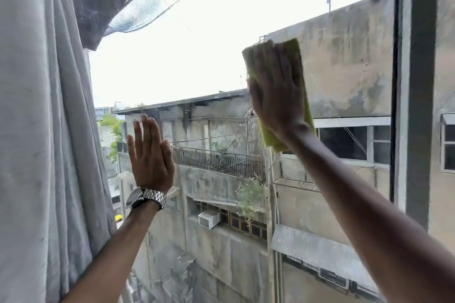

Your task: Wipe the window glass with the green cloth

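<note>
The window glass fills the middle of the view, with grey buildings and bright sky beyond it. My right hand lies flat on the folded green cloth and presses it against the pane, right of centre. Green edges of the cloth show above my fingertips and below my wrist. My left hand, with a metal watch on the wrist, rests flat against the pane lower left, fingers straight and slightly apart, holding nothing.
A grey curtain hangs along the left side, close to my left arm. A dark vertical window frame post stands at the right, a short way beyond the cloth.
</note>
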### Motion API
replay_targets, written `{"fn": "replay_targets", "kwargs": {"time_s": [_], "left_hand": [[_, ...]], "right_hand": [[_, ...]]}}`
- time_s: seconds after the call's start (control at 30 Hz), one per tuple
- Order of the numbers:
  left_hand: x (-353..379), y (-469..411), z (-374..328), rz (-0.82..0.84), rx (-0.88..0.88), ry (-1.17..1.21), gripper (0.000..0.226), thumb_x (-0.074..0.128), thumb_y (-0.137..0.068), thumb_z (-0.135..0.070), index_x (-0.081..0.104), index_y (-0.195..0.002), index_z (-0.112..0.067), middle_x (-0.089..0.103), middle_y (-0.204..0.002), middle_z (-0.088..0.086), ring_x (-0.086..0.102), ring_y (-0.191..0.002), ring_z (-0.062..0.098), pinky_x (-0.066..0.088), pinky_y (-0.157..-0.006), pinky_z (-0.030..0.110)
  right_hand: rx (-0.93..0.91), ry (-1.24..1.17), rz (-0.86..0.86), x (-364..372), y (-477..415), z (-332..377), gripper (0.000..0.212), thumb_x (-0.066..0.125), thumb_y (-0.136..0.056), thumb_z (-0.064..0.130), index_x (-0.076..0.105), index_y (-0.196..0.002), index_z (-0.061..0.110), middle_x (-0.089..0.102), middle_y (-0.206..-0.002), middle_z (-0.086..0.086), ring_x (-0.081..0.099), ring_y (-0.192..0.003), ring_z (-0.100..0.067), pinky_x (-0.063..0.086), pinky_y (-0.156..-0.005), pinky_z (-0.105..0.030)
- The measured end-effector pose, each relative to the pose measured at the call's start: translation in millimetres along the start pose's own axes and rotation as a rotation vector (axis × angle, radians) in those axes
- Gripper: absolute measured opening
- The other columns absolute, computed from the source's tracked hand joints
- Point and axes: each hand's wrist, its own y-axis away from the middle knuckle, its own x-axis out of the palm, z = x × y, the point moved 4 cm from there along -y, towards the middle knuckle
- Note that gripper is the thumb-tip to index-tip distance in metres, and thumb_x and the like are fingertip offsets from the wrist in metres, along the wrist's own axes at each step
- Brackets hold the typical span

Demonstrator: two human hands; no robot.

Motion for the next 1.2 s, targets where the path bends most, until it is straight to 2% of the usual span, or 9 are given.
{"fn": "replay_targets", "kwargs": {"time_s": [0.1,0.23,0.37,0.43,0.57,0.7,0.8,1.07,1.2], "left_hand": [[4,-3,-27,-0.028,0.014,0.057,0.058,0.024,-0.104,-0.028,0.02,-0.157,-0.005,0.022,-0.166,0.017,0.002,-0.158,0.017,0.011,-0.13,0.053],[12,-10,-60,0.024,0.04,0.048,0.058,0.026,-0.103,-0.029,0.02,-0.157,-0.007,0.022,-0.167,0.015,0.005,-0.157,0.017,0.014,-0.129,0.053],[12,6,-47,0.099,0.032,-0.065,0.06,0.025,-0.103,-0.034,0.014,-0.159,-0.013,0.018,-0.169,0.011,0.004,-0.158,0.019,0.011,-0.129,0.055],[9,13,-33,0.104,-0.037,-0.075,0.061,0.02,-0.103,-0.038,0.014,-0.159,-0.014,0.016,-0.169,0.01,0.006,-0.158,0.022,0.007,-0.13,0.054],[7,20,-30,0.076,-0.072,-0.041,0.064,0.016,-0.102,-0.039,0.016,-0.158,-0.01,0.017,-0.168,0.013,0.01,-0.158,0.026,0.004,-0.129,0.054],[10,23,-28,0.028,-0.011,-0.009,0.061,0.019,-0.104,-0.036,0.017,-0.158,-0.008,0.02,-0.168,0.014,0.013,-0.158,0.028,0.009,-0.129,0.056],[13,26,-28,0.014,0.034,0.017,0.059,0.022,-0.104,-0.031,0.019,-0.157,-0.006,0.021,-0.167,0.015,0.015,-0.157,0.03,0.014,-0.128,0.057],[14,28,-29,-0.01,0.081,0.009,0.06,0.019,-0.103,-0.03,0.015,-0.158,-0.007,0.015,-0.168,0.012,0.011,-0.158,0.027,0.007,-0.13,0.05],[10,38,-44,0.044,-0.062,-0.081,0.054,0.027,-0.106,-0.033,0.035,-0.149,-0.002,0.04,-0.156,0.024,0.036,-0.145,0.039,0.022,-0.122,0.053]], "right_hand": [[-0.192,-0.001,0.132,23,100,39,0.057,0.033,-0.11,0.037,0.016,-0.163,0.022,0.013,-0.171,-0.007,0.008,-0.159,-0.027,0.013,-0.13,-0.052],[-0.487,0.073,0.332,26,226,34,0.06,0.041,-0.106,0.039,0.022,-0.162,0.022,0.023,-0.169,-0.004,0.023,-0.156,-0.026,0.013,-0.129,-0.048],[-0.702,0.15,0.432,9,244,-20,0.059,0.032,-0.108,0.041,0.017,-0.162,0.023,0.019,-0.17,-0.003,0.023,-0.156,-0.025,0.02,-0.128,-0.05],[-0.621,0.149,0.393,4,215,-47,0.058,0.029,-0.109,0.041,0.016,-0.163,0.022,0.019,-0.17,-0.005,0.021,-0.157,-0.026,0.026,-0.126,-0.053],[-0.215,0.115,0.142,-8,107,-88,0.06,0.036,-0.109,0.041,0.019,-0.162,0.019,0.02,-0.17,-0.011,0.016,-0.158,-0.032,0.018,-0.127,-0.057],[0.209,0.136,0.003,-3,26,-65,0.062,0.022,-0.109,0.048,0.018,-0.162,0.016,0.016,-0.171,-0.011,0.011,-0.159,-0.029,0.011,-0.13,-0.049],[0.394,0.087,-0.087,6,11,-35,0.063,0.027,-0.108,0.049,0.022,-0.161,0.016,0.02,-0.17,-0.01,0.014,-0.158,-0.029,0.01,-0.13,-0.048],[0.14,-0.001,-0.002,35,29,44,0.075,0.038,-0.099,0.058,0.034,-0.157,0.01,0.029,-0.166,-0.017,0.022,-0.156,-0.033,0.015,-0.127,-0.052],[0.02,-0.081,0.201,36,67,90,0.07,0.036,-0.102,0.047,0.023,-0.16,0.011,0.019,-0.169,-0.015,0.012,-0.158,-0.032,0.009,-0.129,-0.05]]}}
